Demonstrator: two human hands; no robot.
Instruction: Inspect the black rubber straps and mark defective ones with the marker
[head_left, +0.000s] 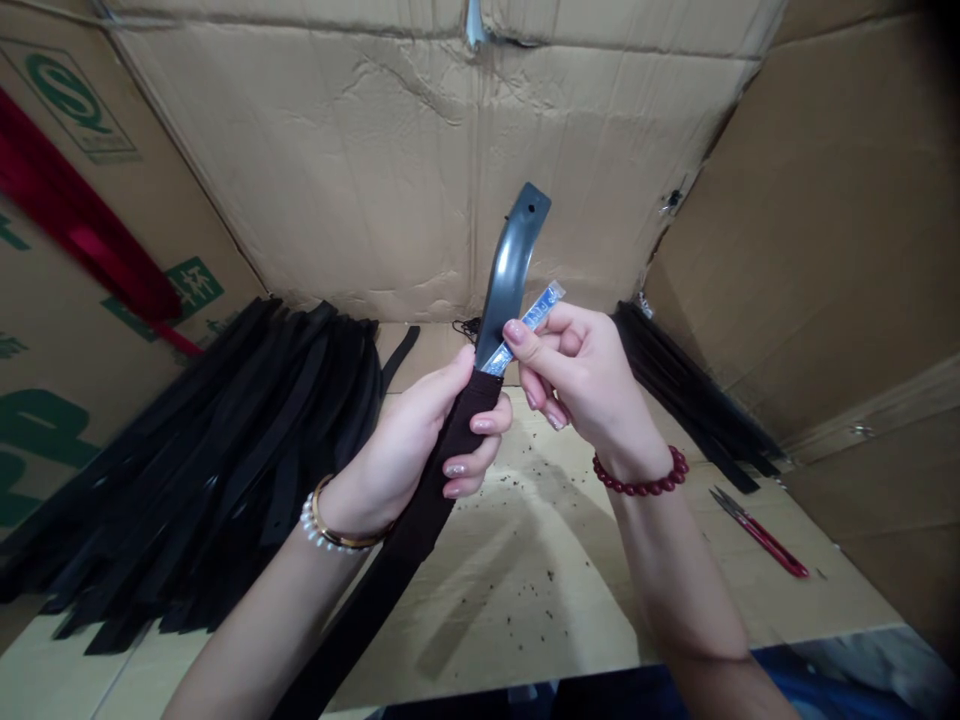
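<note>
Your left hand (420, 425) grips one black sleeve (409, 545), lower end out of frame; one strip (508, 270) juts from its mouth, lower part hidden. Your right hand (592, 375) pinches one blue packet (544, 305) there. The left pile (247, 480) is uncountable.

From my head feed, I see the left hand (405, 430) gripping a dark sleeve (405, 530), a bent strip (508, 265) jutting from its end. The right hand (592, 375) pinches a blue packet (541, 306) at the sleeve's mouth. Dark strips lie piled left and right; red-handled snips (772, 545) rest on the desk (555, 630), cardboard (352, 170) behind.
</note>
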